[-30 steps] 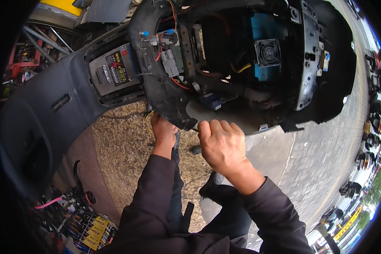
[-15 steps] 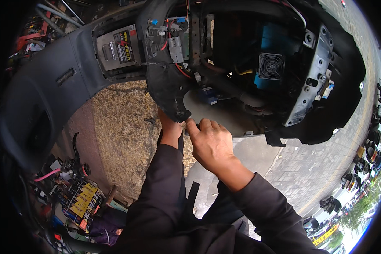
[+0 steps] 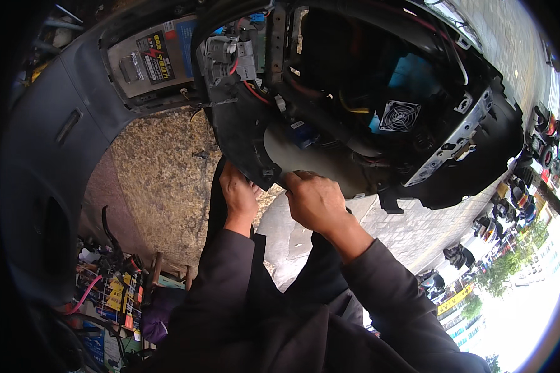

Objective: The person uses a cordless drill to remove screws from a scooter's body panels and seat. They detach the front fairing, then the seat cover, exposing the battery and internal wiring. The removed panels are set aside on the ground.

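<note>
A scooter with its body opened up lies across the upper view. My left hand (image 3: 239, 189) is at the lower corner of a black plastic panel (image 3: 239, 137), fingers closed against its edge and fingertips partly hidden. My right hand (image 3: 316, 202) is curled into a fist just right of that corner, by the rim of a grey surface (image 3: 330, 171); whatever its fingers hold is hidden. Above the hands, grey connectors (image 3: 246, 59) with red wires sit beside the panel. A labelled battery (image 3: 127, 68) lies in an opening to the left, and a square cooling fan (image 3: 399, 116) shows inside the body.
A metal bracket (image 3: 445, 146) with holes edges the body's right side. The scooter's dark curved shell (image 3: 62, 124) fills the left. Below it are a pink cable (image 3: 87, 293) and several coloured boxes (image 3: 118, 292). Parked scooters (image 3: 516, 193) stand along the pavement at right.
The scooter body appears shifted left and tilted in view. My left hand, before mostly hidden behind the panel corner, now shows its back and fingers. The right fist stays near the same edge.
</note>
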`<action>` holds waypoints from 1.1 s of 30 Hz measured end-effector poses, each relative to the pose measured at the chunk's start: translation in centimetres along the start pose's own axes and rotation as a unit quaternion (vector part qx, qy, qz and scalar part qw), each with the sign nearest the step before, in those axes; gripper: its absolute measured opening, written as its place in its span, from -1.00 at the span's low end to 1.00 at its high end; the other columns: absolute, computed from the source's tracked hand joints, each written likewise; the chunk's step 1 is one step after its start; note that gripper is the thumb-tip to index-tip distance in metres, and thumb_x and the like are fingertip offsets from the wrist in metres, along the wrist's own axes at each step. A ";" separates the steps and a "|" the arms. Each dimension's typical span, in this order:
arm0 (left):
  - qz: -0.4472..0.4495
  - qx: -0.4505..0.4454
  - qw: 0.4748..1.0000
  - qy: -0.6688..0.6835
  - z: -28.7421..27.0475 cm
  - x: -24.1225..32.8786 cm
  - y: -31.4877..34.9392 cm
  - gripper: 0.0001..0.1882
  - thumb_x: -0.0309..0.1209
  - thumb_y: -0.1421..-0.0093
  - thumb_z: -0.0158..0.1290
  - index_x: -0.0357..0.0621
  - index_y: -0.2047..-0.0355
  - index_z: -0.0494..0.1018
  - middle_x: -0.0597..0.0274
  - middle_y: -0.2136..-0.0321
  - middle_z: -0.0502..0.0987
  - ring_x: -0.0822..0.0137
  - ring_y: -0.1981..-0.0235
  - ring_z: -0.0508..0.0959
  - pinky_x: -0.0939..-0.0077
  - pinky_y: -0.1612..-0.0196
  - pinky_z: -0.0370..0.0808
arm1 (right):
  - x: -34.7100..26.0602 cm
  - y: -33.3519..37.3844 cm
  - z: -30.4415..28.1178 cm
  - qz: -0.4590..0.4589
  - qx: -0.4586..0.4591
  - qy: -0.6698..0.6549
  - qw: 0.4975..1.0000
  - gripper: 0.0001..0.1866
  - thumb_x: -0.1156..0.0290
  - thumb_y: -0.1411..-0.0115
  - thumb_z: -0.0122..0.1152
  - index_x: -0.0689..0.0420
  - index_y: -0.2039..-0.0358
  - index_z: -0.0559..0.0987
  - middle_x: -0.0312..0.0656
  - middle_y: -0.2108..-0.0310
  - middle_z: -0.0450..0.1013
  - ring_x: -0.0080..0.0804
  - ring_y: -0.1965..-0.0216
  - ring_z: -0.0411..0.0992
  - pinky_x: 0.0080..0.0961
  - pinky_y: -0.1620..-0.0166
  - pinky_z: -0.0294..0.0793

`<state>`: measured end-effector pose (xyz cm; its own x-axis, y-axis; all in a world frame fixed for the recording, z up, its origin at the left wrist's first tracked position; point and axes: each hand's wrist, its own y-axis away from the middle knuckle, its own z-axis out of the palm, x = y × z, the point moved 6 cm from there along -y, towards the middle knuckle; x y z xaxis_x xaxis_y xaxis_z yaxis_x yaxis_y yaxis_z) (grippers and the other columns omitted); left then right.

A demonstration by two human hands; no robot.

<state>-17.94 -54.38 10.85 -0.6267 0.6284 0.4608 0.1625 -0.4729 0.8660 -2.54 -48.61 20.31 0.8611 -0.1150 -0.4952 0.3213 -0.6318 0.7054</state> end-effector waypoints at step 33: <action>-0.282 0.011 0.955 -0.089 4.0 3.3 5.0 -0.67 -0.23 -0.29 -0.06 0.13 0.62 0.17 0.56 0.78 0.11 0.60 0.81 0.09 0.67 0.75 0.01 | 0.9 -1.1 0.6 -0.094 -0.075 -0.034 0.992 -0.74 0.59 0.03 0.05 0.20 0.28 0.56 -0.06 0.25 0.52 -0.06 0.14 0.50 -0.20 0.09 0.45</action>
<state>-16.15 -52.26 17.47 -0.4802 0.8753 -0.0566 -0.1456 -0.0159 0.9892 -2.31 -48.53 18.78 0.7528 -0.0611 -0.6554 0.5337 -0.5261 0.6621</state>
